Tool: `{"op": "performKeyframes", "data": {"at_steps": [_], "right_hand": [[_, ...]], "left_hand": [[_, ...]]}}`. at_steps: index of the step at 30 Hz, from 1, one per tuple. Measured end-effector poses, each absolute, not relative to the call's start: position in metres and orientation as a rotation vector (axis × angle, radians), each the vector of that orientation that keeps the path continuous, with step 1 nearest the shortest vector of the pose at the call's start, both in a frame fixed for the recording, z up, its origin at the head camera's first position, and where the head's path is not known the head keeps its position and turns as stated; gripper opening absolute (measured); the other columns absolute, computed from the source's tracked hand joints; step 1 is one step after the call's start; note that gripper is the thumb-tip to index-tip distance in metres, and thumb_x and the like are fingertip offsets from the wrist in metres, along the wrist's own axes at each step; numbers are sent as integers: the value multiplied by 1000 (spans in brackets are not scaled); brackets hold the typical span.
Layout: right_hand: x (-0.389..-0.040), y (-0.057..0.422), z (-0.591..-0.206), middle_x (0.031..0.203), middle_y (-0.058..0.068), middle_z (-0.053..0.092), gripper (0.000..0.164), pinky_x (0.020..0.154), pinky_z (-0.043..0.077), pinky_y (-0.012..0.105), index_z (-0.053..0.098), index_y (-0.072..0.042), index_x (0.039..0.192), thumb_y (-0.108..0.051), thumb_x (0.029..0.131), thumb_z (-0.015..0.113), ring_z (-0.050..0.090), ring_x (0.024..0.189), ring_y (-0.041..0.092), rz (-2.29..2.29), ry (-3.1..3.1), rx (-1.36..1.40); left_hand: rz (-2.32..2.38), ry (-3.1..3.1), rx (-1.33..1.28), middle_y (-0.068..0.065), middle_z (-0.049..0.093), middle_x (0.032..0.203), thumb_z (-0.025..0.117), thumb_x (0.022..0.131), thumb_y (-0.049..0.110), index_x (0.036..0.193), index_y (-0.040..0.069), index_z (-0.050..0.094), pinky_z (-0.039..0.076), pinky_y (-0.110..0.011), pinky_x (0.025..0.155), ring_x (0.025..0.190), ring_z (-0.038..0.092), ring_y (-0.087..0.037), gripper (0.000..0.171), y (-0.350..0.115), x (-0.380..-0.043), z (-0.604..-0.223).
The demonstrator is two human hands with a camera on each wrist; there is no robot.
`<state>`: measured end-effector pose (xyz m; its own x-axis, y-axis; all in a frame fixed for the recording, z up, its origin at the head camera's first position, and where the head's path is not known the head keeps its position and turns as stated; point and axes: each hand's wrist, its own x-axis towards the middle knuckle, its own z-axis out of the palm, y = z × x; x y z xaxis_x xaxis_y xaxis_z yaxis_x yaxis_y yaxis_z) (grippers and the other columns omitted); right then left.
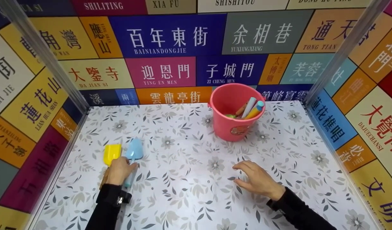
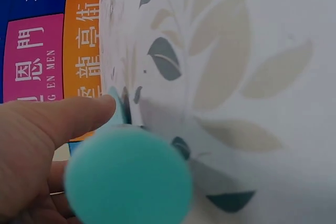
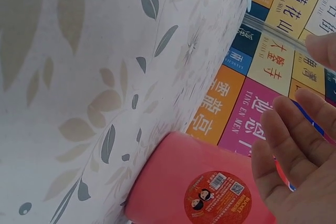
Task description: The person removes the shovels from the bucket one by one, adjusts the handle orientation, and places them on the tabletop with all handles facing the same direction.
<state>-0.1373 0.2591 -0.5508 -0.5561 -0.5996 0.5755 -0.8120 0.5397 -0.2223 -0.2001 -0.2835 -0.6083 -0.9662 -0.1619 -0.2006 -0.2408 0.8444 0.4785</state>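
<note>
My left hand [image 1: 118, 171] is low over two toy garden tools at the left of the table. The thumb stretches out straight over a light blue toy shovel [image 1: 134, 149], whose round teal handle end [image 2: 128, 177] fills the near part of the left wrist view. A yellow toy shovel [image 1: 112, 153] lies just beyond the fingers, its brown handle partly hidden by the hand. The left fingertips are mostly hidden. My right hand [image 1: 258, 180] hovers over the table with fingers spread and nothing in it, nearer to me than the pink bucket [image 1: 227, 127].
The bucket stands at the back right, with several toy handles [image 1: 249, 108] inside, grey, yellow and brown. A floral-patterned cloth [image 1: 183, 179] covers the table. Panels with printed place names [image 1: 167, 35] rise behind and on both sides, with clear upright strips at the corners.
</note>
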Motion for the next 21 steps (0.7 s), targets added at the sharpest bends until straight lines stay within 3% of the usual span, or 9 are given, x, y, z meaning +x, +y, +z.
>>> {"op": "performKeyframes", "data": {"at_steps": [3, 7, 13, 17, 20, 21], "right_hand": [[-137, 259, -550, 110, 8, 77, 49, 87, 66, 43, 74, -3, 120, -10, 76, 95, 74, 98, 26, 668, -2358, 1144], [-138, 259, -549, 110, 8, 77, 50, 86, 67, 42, 73, -2, 120, -9, 76, 96, 74, 97, 25, 679, -2344, 1147], [-138, 259, -549, 110, 8, 77, 51, 86, 66, 40, 74, -2, 120, -8, 75, 96, 74, 96, 25, 691, -2329, 1142], [-139, 259, -549, 110, 8, 77, 50, 86, 65, 39, 74, -1, 120, -5, 75, 96, 74, 96, 25, 722, -2328, 1140], [-139, 260, -549, 110, 8, 77, 51, 87, 65, 38, 74, -1, 120, -4, 74, 96, 74, 96, 25, 732, -2325, 1137], [-139, 260, -549, 110, 8, 77, 51, 87, 65, 39, 74, -1, 120, -4, 74, 96, 74, 96, 25, 735, -2328, 1133]], "left_hand": [[769, 3002, -217, -26, 78, 97, 79, 101, 35, 106, -8, 74, 55, -37, 60, 73, 70, -30, 44, -289, -205, -627], [834, 3181, -46, -28, 80, 93, 82, 100, 32, 111, -10, 76, 58, -38, 58, 69, 73, -30, 44, -284, -211, -644], [952, 3332, 212, -19, 83, 104, 84, 100, 43, 127, -1, 78, 68, -46, 77, 91, 81, -33, 52, -255, -206, -645], [1001, 3372, 457, -22, 81, 110, 87, 98, 24, 126, -5, 77, 68, -51, 86, 97, 79, -37, 42, -208, -173, -590], [1025, 3404, 667, -24, 80, 111, 91, 89, 6, 121, -9, 76, 67, -52, 90, 101, 77, -39, 38, -173, -141, -538], [1022, 3419, 739, -23, 80, 112, 92, 87, 7, 121, -8, 76, 67, -51, 91, 101, 76, -37, 40, -170, -139, -540]]}}
